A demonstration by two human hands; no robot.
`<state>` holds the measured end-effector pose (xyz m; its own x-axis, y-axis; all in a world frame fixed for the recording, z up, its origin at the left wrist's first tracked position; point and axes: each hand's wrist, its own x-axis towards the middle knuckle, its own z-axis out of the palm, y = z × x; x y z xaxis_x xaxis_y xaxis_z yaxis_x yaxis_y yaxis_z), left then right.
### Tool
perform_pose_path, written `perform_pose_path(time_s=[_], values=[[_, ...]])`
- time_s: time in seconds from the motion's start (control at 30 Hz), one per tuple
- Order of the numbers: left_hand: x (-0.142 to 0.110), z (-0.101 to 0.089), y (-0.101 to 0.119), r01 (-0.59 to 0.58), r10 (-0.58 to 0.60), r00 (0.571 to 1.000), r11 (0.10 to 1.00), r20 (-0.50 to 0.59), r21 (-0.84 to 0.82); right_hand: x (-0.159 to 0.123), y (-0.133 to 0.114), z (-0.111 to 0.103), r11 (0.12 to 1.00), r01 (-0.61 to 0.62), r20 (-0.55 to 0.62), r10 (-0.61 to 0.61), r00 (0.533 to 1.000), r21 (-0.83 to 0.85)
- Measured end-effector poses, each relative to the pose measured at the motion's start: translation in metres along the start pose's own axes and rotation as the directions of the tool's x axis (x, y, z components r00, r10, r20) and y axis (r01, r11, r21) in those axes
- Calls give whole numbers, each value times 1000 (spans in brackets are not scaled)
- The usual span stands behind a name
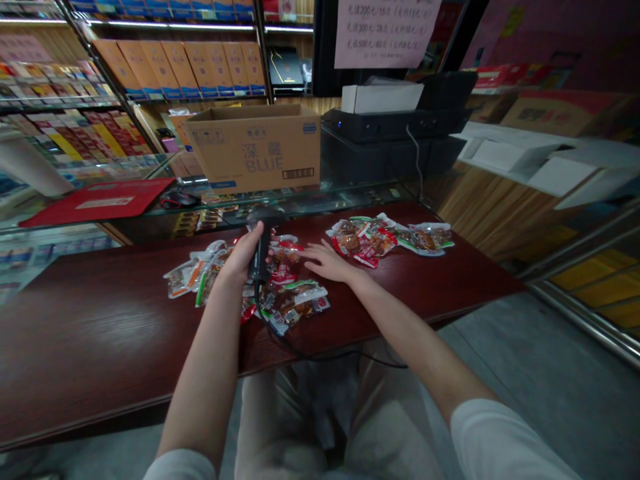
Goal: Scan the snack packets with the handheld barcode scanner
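Observation:
My left hand (243, 257) is wrapped round the handle of a black handheld barcode scanner (259, 253). The scanner's head tilts away from me over a pile of clear snack packets (300, 303), and its black cord drops across the table edge. My right hand (327, 261) lies low over the table with its fingers stretched toward a red packet (286, 260). Whether the fingertips touch that packet, I cannot tell. To the right of this hand lies a second group of packets (370, 237) with red, green and white edges.
A dark red wooden table (115, 327) bears the packets. Behind it, a glass counter holds a cardboard box (260, 150), a red folder (100, 203), a computer mouse (180, 200) and black till equipment (385, 127). Stocked shelves (180, 63) stand at the back.

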<state>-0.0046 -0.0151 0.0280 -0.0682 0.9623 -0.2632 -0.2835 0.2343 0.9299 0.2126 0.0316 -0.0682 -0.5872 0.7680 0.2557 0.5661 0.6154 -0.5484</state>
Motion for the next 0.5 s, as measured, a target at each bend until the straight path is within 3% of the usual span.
perform_pose_path(time_s=[0.1, 0.2, 0.37, 0.5], values=[[2, -3, 1, -31, 31, 1000, 999, 2, -25, 2, 4, -2, 997, 8, -44, -5, 999, 83], [5, -7, 2, -33, 33, 999, 999, -3, -33, 7, 13, -5, 968, 29, -175, 16, 984, 251], [7, -9, 1, -9, 9, 1000, 1000, 29, -14, 11, 27, -13, 866, 81, -446, 172, 878, 493], [2, -2, 1, -14, 14, 999, 1000, 35, 10, 9, 30, -24, 839, 109, -542, 240, 805, 533]])
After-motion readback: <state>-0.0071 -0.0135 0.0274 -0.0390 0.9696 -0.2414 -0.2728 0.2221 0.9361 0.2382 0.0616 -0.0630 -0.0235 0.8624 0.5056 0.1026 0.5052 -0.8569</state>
